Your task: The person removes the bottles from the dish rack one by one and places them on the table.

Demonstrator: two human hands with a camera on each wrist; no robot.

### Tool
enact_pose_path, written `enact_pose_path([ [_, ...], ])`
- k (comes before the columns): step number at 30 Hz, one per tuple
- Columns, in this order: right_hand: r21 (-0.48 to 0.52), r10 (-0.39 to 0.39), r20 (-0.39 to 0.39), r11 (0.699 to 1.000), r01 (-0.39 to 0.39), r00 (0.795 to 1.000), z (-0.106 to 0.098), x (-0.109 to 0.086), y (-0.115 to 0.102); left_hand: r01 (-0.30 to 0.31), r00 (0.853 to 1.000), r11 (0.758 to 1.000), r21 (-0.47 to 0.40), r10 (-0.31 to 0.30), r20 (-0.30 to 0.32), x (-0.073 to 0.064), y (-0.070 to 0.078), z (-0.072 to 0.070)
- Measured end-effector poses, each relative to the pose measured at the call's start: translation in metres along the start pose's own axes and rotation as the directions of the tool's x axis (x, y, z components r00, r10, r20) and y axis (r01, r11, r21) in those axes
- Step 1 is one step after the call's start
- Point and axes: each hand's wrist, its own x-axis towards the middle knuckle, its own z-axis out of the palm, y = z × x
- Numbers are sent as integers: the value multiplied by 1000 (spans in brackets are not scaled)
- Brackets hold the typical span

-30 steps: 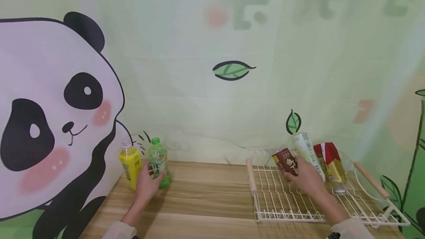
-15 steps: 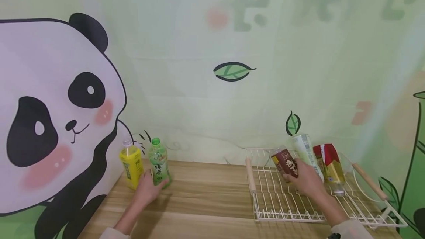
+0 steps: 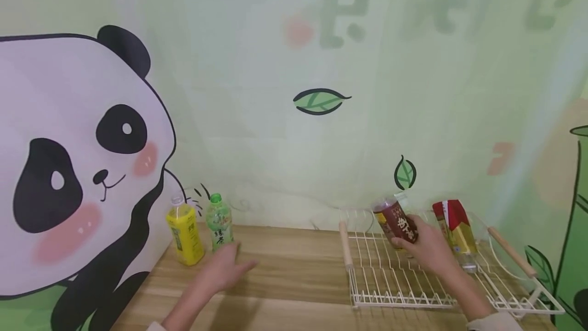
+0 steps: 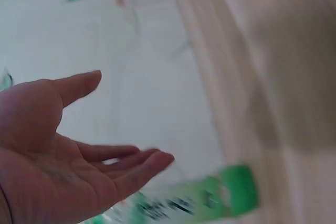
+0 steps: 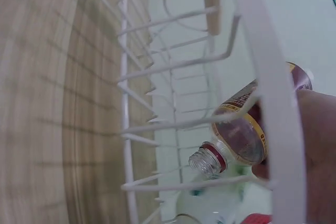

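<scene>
My right hand [image 3: 427,246] grips a bottle with a dark red label [image 3: 395,221] over the wire rack. The bottle is tilted, and its bare threaded neck points down in the right wrist view. Just behind it shows a bit of a pale bottle [image 3: 401,199], mostly hidden. My left hand [image 3: 225,269] is spread with the thumb out, holding nothing. It overlaps the lower part of an upright green tea bottle [image 3: 219,221] in the head view; in the left wrist view that bottle [image 4: 184,203] lies beyond the fingers.
A yellow-labelled bottle [image 3: 186,236] stands left of the green one. The white wire rack [image 3: 399,299] with wooden handles [image 3: 512,252] stands on the wooden table [image 3: 294,269]. A red and gold bottle [image 3: 459,229] leans neck-down in it. A printed panda backdrop rises behind.
My left hand has come away from between the yellow and green bottles, moving nearer and to the right. The dark red bottle has turned slightly, and the pale bottle behind now shows far less.
</scene>
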Motion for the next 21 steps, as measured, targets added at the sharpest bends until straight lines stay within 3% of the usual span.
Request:
enact_pose_path([
  [3,-3,-16,-10,1000,16,1000,-4,-3,-9,-101,995,995,26,101,5,-1,25,3],
  [6,-9,-43,-18,999,43,999,-6,-5,-19,-206,978,977,61,207,-13,-2,47,5],
  [13,-2,-136,-11,991,136,991,-15,-7,-47,-388,908,895,220,412,-78,3,90,7],
  [16,17,-180,9,983,180,984,-16,-8,-62,-493,846,830,262,527,-77,6,101,8],
  [21,21,-254,24,967,253,967,-16,-10,-87,-656,699,679,331,711,-74,9,119,13],
])
